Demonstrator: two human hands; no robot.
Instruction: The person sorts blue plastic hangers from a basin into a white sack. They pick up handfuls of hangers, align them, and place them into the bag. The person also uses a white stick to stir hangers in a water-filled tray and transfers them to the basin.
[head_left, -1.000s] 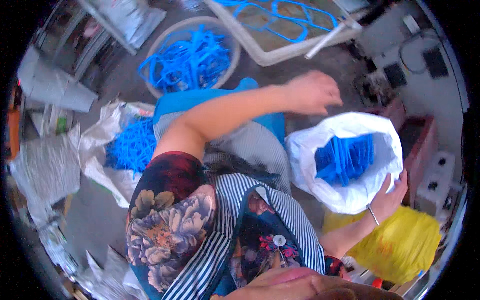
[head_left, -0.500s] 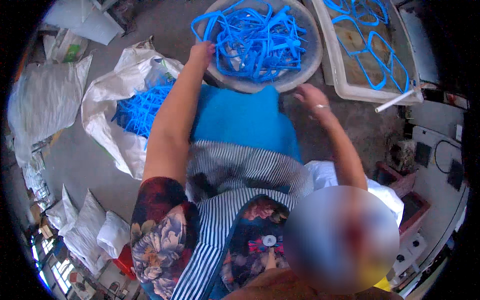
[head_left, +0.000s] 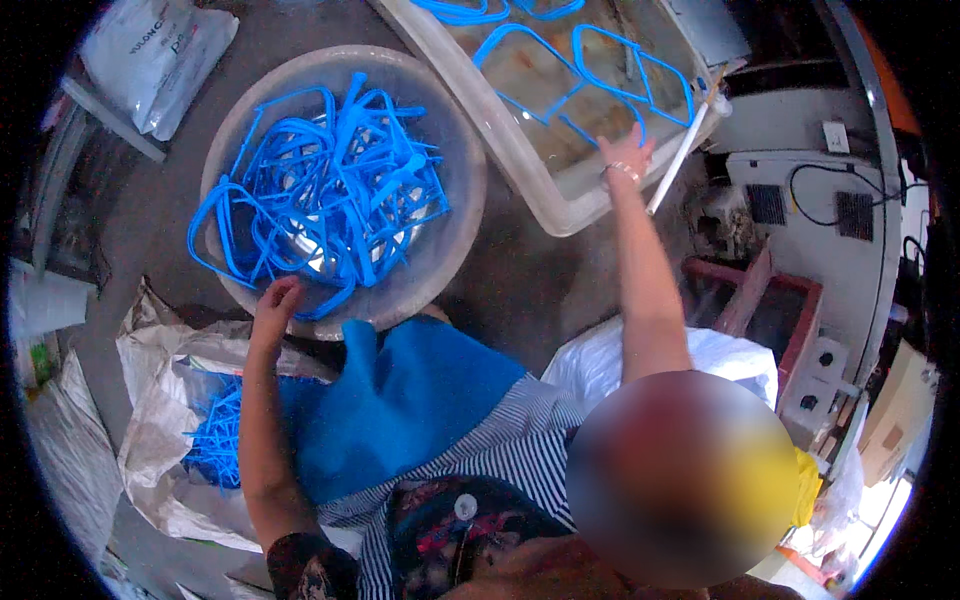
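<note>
A round grey basin [head_left: 462, 150] holds a tangle of blue plastic frames [head_left: 330, 190]. My left hand [head_left: 275, 302] rests at the basin's near rim with its fingers curled against the lowest blue frame; I cannot tell whether it grips it. My right hand [head_left: 625, 155] reaches far forward, fingers spread, over the near wall of a clear rectangular tray [head_left: 520, 165]. The tray holds a few larger blue frames [head_left: 600, 70]. A blue cloth [head_left: 410, 400] covers my lap.
A white sack [head_left: 150, 400] at my left holds more blue pieces [head_left: 215, 440]. A white bag [head_left: 600, 360] lies at my right. A white pipe [head_left: 685, 140] leans by the tray. Grey machine housing [head_left: 800, 190] and a reddish box [head_left: 770, 310] stand at right.
The view has swung forward to the basin and tray. My left hand came down from the basin's far left rim to its near rim. My right hand moved from the basin's right side to the tray.
</note>
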